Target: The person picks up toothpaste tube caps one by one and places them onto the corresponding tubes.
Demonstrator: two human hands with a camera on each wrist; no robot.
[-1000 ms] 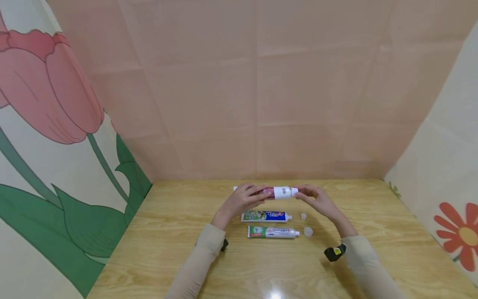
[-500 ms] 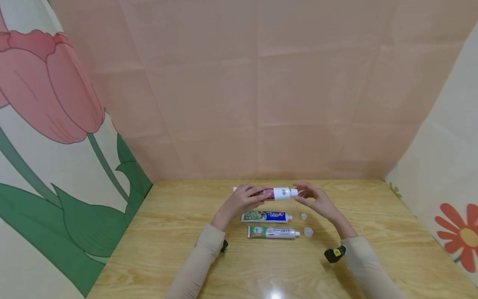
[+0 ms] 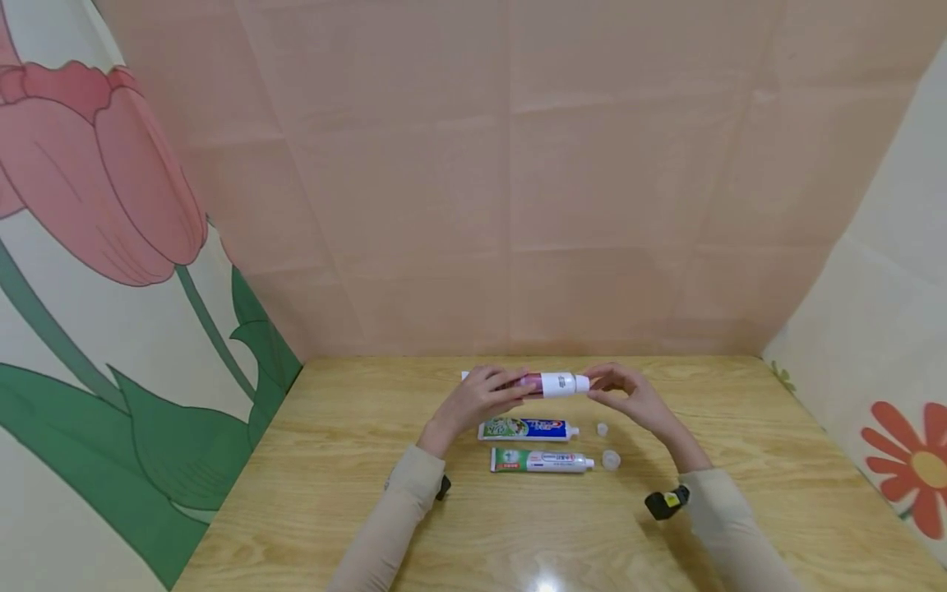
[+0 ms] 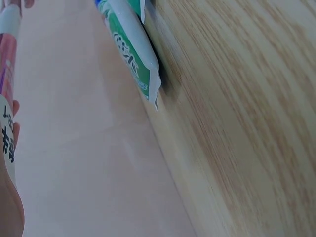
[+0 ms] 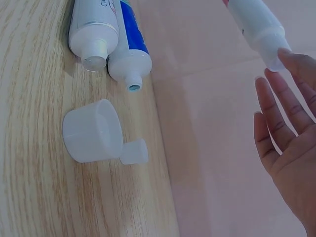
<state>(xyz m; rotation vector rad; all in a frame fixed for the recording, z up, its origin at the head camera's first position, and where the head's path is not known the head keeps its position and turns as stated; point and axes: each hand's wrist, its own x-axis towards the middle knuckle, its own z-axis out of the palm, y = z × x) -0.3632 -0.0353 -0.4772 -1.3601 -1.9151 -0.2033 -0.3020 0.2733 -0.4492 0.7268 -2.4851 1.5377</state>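
Observation:
My left hand (image 3: 481, 396) grips a purple-red and white toothpaste tube (image 3: 558, 384) around its body, above the table's far part. The tube lies level, its white cap (image 5: 271, 52) pointing right. At that cap, my right hand (image 3: 629, 396) pinches with thumb and forefinger; in the right wrist view its other fingers (image 5: 269, 106) are spread. Below the held tube, a blue and green toothpaste tube (image 3: 527, 429) and a green and white toothpaste tube (image 3: 542, 460) lie side by side. Both have bare nozzles facing right.
A small white cap (image 3: 602, 428) and a larger translucent cap (image 3: 611, 460) sit on the wooden table (image 3: 333, 510), just right of the nozzles. A pink cloth backdrop (image 3: 510, 205) rises behind the table, with flower-printed cloth at both sides.
Half a second ago my right fingers were parted more around the cap; now they close in on its end. My left hand and the tube have hardly moved.

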